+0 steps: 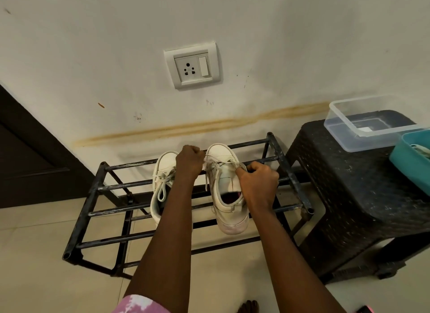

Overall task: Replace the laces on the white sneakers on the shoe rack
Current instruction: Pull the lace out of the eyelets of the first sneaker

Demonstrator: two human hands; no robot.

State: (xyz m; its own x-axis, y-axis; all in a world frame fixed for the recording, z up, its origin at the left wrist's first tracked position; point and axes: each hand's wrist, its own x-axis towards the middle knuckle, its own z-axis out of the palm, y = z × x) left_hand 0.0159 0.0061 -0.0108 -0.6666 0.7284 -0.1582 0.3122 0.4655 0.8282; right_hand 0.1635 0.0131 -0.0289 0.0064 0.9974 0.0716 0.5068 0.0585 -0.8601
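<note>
Two white sneakers stand side by side on the top bars of a black metal shoe rack (93, 191), toes toward the wall. The left sneaker (162, 173) keeps its lace tied in a bow and is partly hidden by my left forearm. On the right sneaker (224, 189) the lace (218, 163) lies loose across the eyelets. My left hand (189, 162) is curled at that shoe's left side and pinches the lace near the toe. My right hand (258, 184) grips the lace at the shoe's right side, beside the tongue.
A dark woven plastic stool (349, 184) stands right of the rack. On it sit a clear plastic box (337, 121) and a teal tub (404, 163) holding something pale. A wall socket (192, 65) is above. A dark door (28, 154) is at left. Tiled floor lies below.
</note>
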